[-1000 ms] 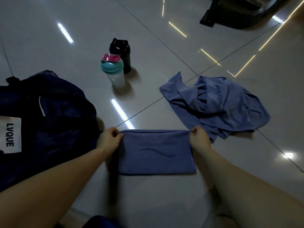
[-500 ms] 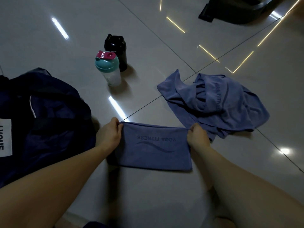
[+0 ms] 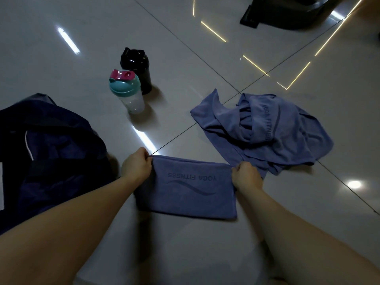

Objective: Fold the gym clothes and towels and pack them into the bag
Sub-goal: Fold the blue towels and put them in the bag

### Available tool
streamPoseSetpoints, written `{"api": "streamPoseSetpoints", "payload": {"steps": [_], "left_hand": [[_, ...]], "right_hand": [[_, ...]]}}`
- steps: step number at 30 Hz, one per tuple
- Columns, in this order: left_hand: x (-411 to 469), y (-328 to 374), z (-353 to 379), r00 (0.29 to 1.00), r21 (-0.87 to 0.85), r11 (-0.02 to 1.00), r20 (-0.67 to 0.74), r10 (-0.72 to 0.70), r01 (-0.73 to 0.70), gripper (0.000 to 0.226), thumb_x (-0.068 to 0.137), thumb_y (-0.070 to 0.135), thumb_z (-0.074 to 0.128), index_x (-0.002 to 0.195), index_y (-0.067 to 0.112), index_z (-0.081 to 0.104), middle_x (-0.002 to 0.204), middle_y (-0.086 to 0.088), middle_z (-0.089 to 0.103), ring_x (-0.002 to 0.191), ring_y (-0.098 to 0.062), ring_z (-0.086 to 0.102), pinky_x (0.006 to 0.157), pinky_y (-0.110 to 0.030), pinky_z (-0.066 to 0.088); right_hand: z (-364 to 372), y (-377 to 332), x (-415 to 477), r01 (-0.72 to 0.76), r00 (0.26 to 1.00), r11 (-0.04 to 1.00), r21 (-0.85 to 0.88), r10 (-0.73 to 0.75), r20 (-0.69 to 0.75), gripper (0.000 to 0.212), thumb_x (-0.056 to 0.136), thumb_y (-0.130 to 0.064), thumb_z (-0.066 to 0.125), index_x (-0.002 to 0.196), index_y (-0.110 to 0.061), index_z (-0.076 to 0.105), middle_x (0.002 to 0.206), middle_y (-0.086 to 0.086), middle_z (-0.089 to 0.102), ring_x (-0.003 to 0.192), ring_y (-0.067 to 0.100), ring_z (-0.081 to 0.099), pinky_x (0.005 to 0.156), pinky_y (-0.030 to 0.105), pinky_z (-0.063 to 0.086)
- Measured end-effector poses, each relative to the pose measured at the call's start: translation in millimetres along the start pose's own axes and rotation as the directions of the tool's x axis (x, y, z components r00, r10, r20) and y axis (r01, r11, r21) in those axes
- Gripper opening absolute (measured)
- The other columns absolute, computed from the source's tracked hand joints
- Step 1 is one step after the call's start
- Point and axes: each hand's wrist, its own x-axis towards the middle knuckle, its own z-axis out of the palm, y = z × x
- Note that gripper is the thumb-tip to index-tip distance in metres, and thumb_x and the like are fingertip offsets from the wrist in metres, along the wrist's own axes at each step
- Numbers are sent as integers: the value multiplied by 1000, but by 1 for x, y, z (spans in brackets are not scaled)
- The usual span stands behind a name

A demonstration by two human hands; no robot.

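Compared with one second before, the folded towel [image 3: 186, 187] had turned a little, so its left end sat higher in the frame than its right end, and both hands had followed it toward the left. It was a blue rectangle with the print "YOGA FITNESS" seen upside down, and it lay low on the glossy tiled floor [image 3: 205, 243] in the lower centre of the frame; whether it was lifted from the tiles I could not tell. The left hand [image 3: 136, 166] pinched the upper left corner of this towel between closed fingers. The right hand [image 3: 245, 175] was clenched on the upper right corner in the same way.

Just beyond the right hand, in the right middle of the frame, an unfolded towel [image 3: 263, 130] of the same blue lay crumpled, and its near edge reached close to the folded one. At the left edge of the frame sat the dark navy bag [image 3: 51, 153], near the left hand. In the upper centre two shaker bottles stood upright and touching: a clear one with teal lid [image 3: 127, 93] in front and a black one [image 3: 137, 68] behind. A dark object [image 3: 287, 13] was at the upper right corner.
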Motion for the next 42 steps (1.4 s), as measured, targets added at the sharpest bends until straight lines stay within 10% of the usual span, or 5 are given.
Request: {"api": "streamPoseSetpoints", "payload": {"steps": [9, 17, 25, 31, 42], "left_hand": [[14, 9, -10, 872, 216, 848, 191, 450, -485, 63, 77, 39, 77, 134, 21, 56, 126, -4, 60, 116, -29, 55, 97, -43, 46], [15, 18, -13, 926, 122, 945, 272, 261, -302, 21, 74, 31, 77, 72, 28, 57, 86, 7, 51, 86, -20, 54, 73, -32, 47], [0, 31, -45, 906, -438, 892, 323, 274, -113, 20, 75, -1, 80, 83, 10, 66, 74, -1, 70, 67, -13, 61, 64, -26, 49], [-16, 66, -75, 829, -376, 862, 314, 463, -340, 18, 72, 8, 83, 79, 14, 67, 69, -1, 67, 62, -7, 58, 63, -24, 47], [-44, 77, -106, 825, -288, 873, 309, 473, -393, 33, 68, 22, 90, 94, 21, 69, 83, 5, 71, 76, -10, 66, 72, -27, 55]], "right_hand": [[-16, -54, -5, 445, 887, 844, -300, -462, 17, 10, 92, -8, 54, 100, -13, 55, 107, 10, 56, 98, 36, 55, 68, 36, 33], [-9, -27, -1, 359, 933, 869, -342, -332, 138, 4, 96, -12, 54, 95, -12, 59, 81, 8, 52, 72, 30, 51, 66, 42, 51], [-38, -47, -7, 307, 951, 842, -443, -252, 179, 19, 96, -20, 61, 109, -12, 50, 101, 11, 55, 90, 32, 55, 74, 43, 47], [-53, -124, -24, 592, 714, 782, 194, -621, 323, 70, 78, -18, 80, 141, -13, 49, 140, 6, 53, 127, 23, 52, 100, 34, 46], [-94, -147, -48, 625, 652, 659, 418, -735, 186, 11, 86, -13, 69, 82, -7, 61, 71, 4, 55, 67, 15, 51, 65, 36, 40]]}}
